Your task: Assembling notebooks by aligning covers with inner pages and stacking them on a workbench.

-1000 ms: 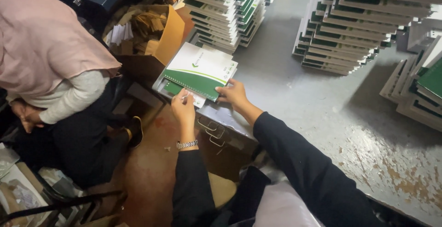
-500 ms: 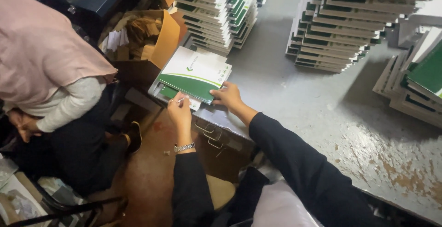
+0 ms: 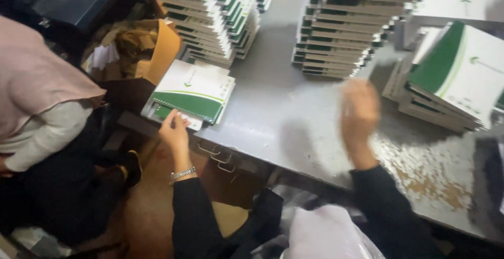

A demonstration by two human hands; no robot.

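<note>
My left hand rests on the near edge of a small pile of green-and-white spiral notebooks at the front left corner of the grey metal table. My right hand, blurred by motion, hangs in the air over the middle of the table, fingers loosely apart and holding nothing. It is closest to a fanned pile of green-and-white notebooks on the right.
Tall stacks of notebooks stand at the back left and back centre. A person in a pink top sits on the left beside an open cardboard box. Drawer handles hang below the table's front edge.
My right hand has left the notebook pile at the corner and swung right, across the table toward the fanned pile. The left hand stays on the corner pile. The camera has shifted right.
</note>
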